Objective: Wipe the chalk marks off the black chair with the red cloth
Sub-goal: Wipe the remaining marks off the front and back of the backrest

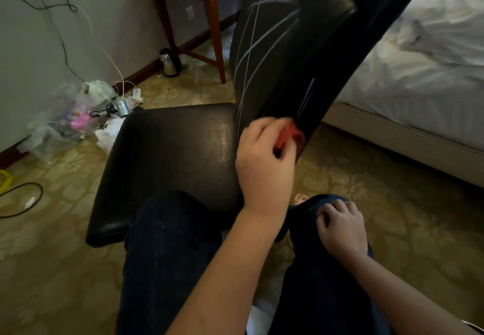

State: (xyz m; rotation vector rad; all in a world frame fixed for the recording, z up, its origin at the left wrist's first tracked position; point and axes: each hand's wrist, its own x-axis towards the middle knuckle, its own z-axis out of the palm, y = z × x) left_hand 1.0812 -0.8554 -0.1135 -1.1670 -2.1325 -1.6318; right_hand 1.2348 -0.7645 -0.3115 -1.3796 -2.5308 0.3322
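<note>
— The left hand [264,161] is seen curled tight round a crumpled red cloth [290,135], which is pressed to the foot of the black leather chair's [170,156] backrest.
— White chalk strokes [267,37] are left above it. The right hand [340,230] is rested on a dark-trousered knee [311,232], fingers loosely bent, nothing held.

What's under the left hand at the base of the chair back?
The red cloth, gripped by the left hand against the black chair backrest. Only its right edge shows; the hand covers the rest. Chalk marks show higher up; any beneath the cloth are hidden.
</note>
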